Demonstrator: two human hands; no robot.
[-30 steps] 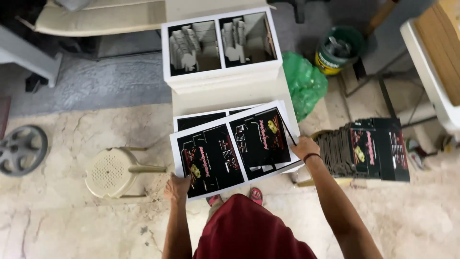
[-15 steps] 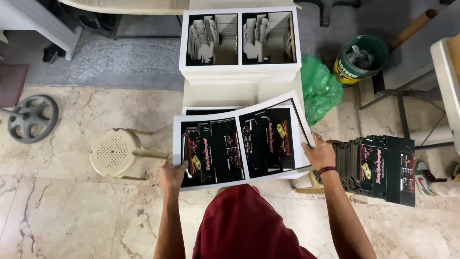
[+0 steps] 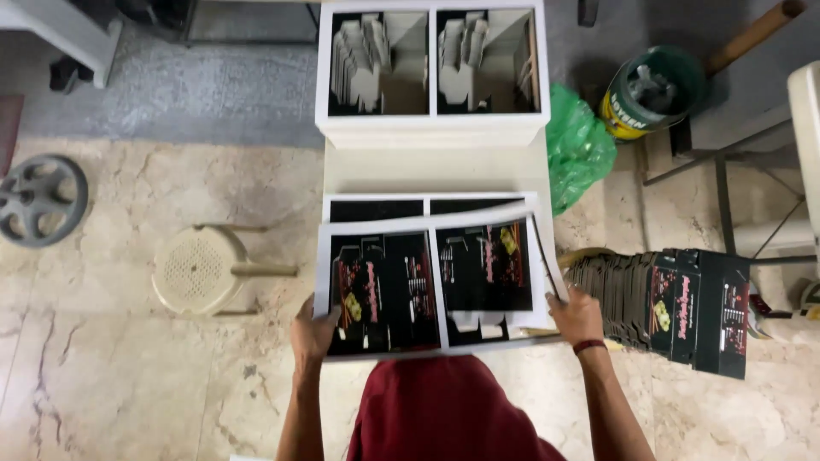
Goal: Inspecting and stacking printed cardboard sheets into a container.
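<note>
garment: dark red, maroon cloth (image 3: pixel 448 410), lower centre of the frame; plain, no print or pattern visible; soft folds across it.
sleeves: none in view; both forearms bare from the lower edge of the frame up to the hands.
left hand (image 3: pixel 313 331): bare, no glove, no ring or band visible; lower left of centre.
right hand (image 3: pixel 577 315): bare, no glove; lower right of centre.
wristband (image 3: pixel 588 346): thin dark red band around the right wrist, just below the hand; clasp or detail too small to tell.
</note>
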